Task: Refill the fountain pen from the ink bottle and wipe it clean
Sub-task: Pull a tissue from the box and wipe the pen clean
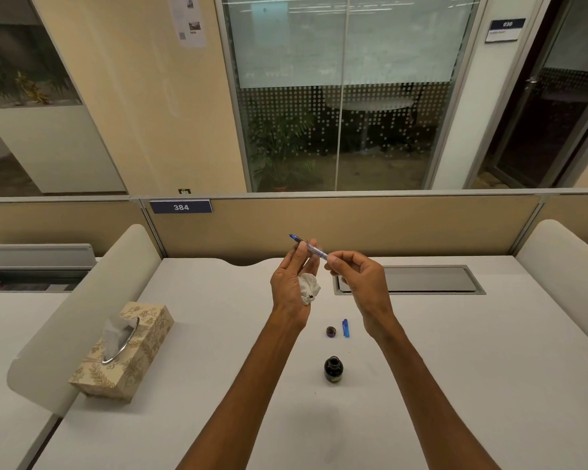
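Both hands hold a clear-barrelled fountain pen (314, 250) with a blue nib section, raised above the desk and pointing up-left. My left hand (291, 283) pinches the pen near its nib end and also keeps a crumpled white tissue (309, 288) with a dark ink spot against its palm. My right hand (358, 276) grips the pen's rear end. The open dark ink bottle (333, 369) stands on the white desk (455, 368) below my hands. Behind the bottle lie its cap (331, 331) and the blue pen cap (345, 328).
A patterned tissue box (124, 351) sits at the left of the desk, beside a curved white divider (82, 300). A grey cable hatch (421, 279) lies flush in the desk at the back right. A beige partition (353, 225) closes the far edge.
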`<control>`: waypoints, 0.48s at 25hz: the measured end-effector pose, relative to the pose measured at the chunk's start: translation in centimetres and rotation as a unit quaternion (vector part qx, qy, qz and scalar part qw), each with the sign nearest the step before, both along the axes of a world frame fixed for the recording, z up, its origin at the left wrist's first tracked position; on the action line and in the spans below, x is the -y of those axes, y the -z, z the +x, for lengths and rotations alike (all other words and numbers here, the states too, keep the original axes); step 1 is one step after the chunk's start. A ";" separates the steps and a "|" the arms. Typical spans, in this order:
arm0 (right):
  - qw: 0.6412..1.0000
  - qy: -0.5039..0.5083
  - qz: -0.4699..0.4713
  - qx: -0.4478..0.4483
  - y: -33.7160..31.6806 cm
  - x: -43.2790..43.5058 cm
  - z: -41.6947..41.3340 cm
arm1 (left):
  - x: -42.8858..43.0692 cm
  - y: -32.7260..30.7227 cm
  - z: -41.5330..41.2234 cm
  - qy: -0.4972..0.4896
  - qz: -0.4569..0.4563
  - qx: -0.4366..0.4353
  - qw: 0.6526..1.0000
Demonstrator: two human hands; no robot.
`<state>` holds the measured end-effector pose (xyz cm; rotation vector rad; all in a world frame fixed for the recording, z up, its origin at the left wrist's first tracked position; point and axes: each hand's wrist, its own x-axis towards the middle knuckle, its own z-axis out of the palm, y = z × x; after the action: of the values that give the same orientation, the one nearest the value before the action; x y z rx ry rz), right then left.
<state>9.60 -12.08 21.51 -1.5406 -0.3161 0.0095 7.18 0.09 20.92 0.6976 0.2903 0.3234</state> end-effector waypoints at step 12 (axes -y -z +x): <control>0.995 -0.037 -0.015 -0.096 -0.1 0.5 0.2 | -0.4 0.1 0.4 0.001 0.000 -0.005 1.000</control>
<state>9.82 -12.60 21.57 -1.5430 -0.2209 0.2206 7.60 0.50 20.87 0.7003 0.2986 0.3193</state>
